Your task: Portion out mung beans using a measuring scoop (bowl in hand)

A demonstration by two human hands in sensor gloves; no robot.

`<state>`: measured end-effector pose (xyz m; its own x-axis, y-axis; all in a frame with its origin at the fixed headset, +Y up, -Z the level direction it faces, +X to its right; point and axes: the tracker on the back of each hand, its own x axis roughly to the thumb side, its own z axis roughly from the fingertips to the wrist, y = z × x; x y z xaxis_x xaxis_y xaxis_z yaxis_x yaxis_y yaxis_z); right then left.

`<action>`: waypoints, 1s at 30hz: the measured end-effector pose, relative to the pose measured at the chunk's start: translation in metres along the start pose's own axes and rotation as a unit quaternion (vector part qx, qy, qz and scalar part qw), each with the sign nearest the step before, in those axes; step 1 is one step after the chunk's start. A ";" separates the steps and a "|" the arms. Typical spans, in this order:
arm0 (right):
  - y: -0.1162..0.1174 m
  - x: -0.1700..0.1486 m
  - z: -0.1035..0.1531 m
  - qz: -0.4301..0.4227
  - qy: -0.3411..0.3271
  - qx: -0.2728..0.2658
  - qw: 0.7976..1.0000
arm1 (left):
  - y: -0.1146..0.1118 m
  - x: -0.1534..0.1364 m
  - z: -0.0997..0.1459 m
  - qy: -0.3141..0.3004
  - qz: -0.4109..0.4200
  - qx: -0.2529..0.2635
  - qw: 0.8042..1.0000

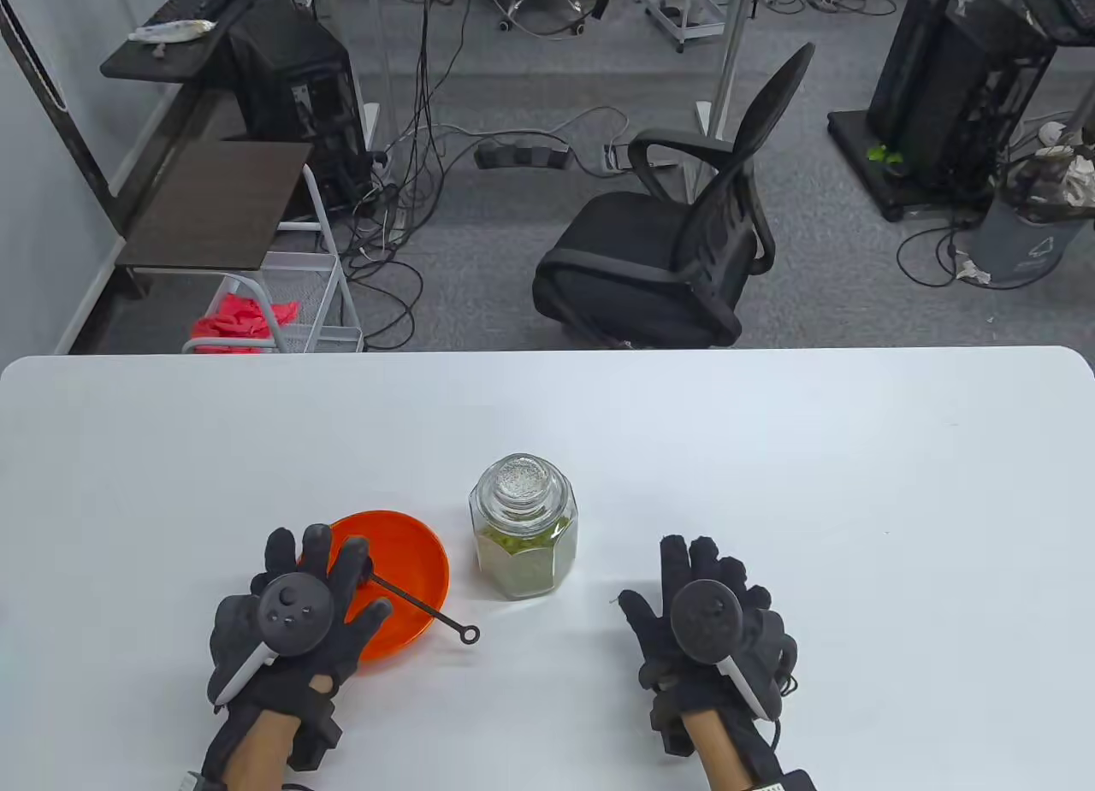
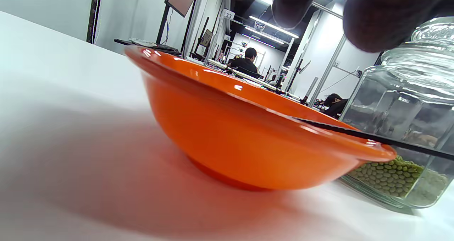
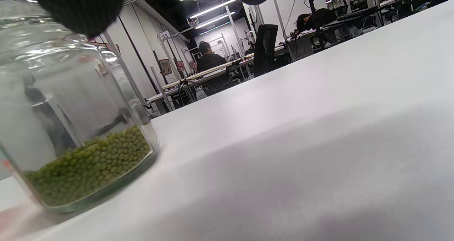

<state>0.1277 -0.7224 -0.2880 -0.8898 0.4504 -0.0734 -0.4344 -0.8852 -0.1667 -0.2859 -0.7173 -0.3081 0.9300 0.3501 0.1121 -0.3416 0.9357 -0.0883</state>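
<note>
On the white tabletop (image 1: 770,449), nothing of the portioning looks done yet: the faceted clear glass jar (image 1: 523,539) stands upright with its glass stopper lid (image 1: 520,481) still seated, and the green mung beans (image 3: 92,163) lie in a shallow layer at its bottom. The shallow orange plastic bowl (image 1: 411,569) sits flat on the tabletop just left of the jar, not yet lifted, and the left wrist view shows only its outer wall, so I cannot tell whether any beans are inside. The thin black measuring scoop (image 1: 428,610) lies across the bowl, its ringed handle end jutting over the rim toward the right; its cup end is hidden under the fingers. By my reading, what is left is opening the jar, taking the bowl in hand, scooping and pouring. The left hand (image 1: 295,616) hovers over the bowl's near left side with a wide grip, fingers spread and straight, holding nothing that I can see. The right hand (image 1: 710,628) lies to the right of the jar, apart from it, fingers extended and relaxed, its grip empty.
</note>
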 end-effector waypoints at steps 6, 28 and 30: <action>-0.003 0.002 -0.001 -0.005 -0.001 -0.005 1.000 | 0.000 0.001 0.000 -0.003 -0.001 0.000 1.000; -0.031 0.072 -0.035 -0.038 -0.055 -0.021 0.998 | 0.002 -0.004 -0.001 0.000 0.023 0.003 1.000; -0.032 0.079 -0.038 -0.040 -0.059 -0.019 0.997 | 0.003 -0.006 -0.001 0.001 0.028 0.003 1.000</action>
<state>0.0763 -0.6537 -0.3255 -0.8641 0.4999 0.0581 -0.5004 -0.8410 -0.2056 -0.2922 -0.7169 -0.3099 0.9099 0.4013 0.1055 -0.3933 0.9151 -0.0885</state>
